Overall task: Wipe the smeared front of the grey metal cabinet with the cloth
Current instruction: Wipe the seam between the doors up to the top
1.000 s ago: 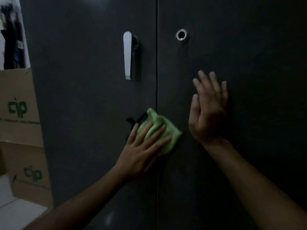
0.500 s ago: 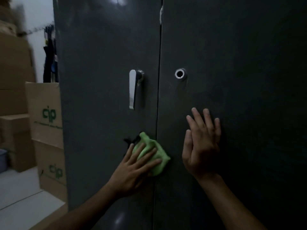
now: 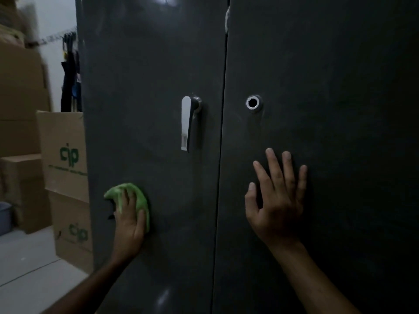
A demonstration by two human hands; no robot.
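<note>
Our left hand has slid the green cloth leftward from the door seam toward the left door's outer edge. We are pressing it flat, fingers spread over it, against the grey cabinet, below the handle. Our right hand is bracing open-palmed on the right door, under the keyhole.

A left hand presses a cloth to the cabinet door, below and left of the handle. The right hand lies flat beyond the seam, under the keyhole. Boxes stand farther left.
</note>
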